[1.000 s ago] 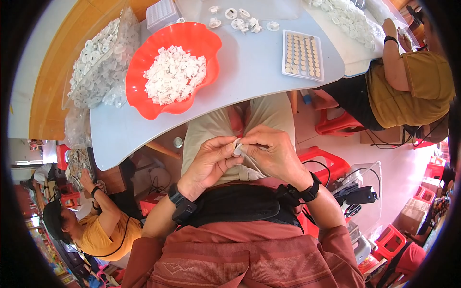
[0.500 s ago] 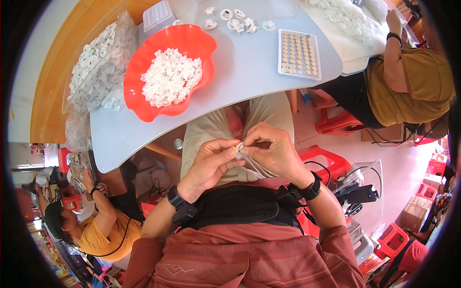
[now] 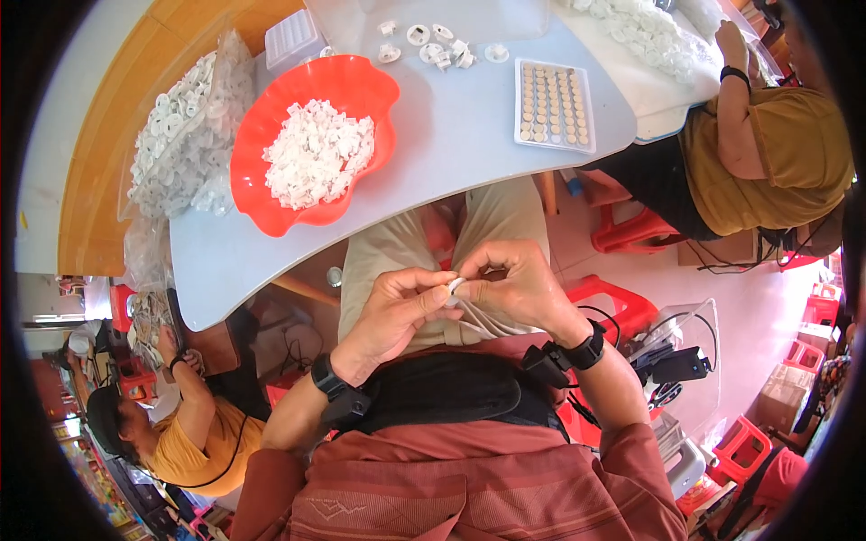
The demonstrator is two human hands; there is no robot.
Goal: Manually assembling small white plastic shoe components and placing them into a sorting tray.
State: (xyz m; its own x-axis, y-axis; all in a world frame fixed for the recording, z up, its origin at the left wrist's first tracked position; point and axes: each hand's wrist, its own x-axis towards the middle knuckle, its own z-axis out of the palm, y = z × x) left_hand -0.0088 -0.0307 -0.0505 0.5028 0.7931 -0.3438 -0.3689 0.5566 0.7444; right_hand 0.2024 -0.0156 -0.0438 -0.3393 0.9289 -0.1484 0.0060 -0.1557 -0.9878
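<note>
Over my lap, in front of the table edge, a small round white plastic part (image 3: 455,288) is pinched between both hands. My left hand (image 3: 403,307) grips its left side with thumb and forefinger. From the right, my right hand (image 3: 514,284) closes thumb and forefinger on the same part. The fingers cover much of it. Beyond the hands, a red scalloped bowl (image 3: 248,171) full of small white pieces (image 3: 317,153) stands on the light blue table (image 3: 433,135). Several round white parts (image 3: 442,52) lie loose near the table's far side.
A white tray (image 3: 588,144) of round beige discs lies at the table's right. Clear bags of white parts (image 3: 180,126) crowd the left end, beside a translucent box (image 3: 293,36). Co-workers sit at left (image 3: 203,442) and right (image 3: 767,171). A red stool (image 3: 622,302) stands at my right.
Both hands stay together on the white part, which has tilted slightly and shows more of its rim. The view has shifted a little.
</note>
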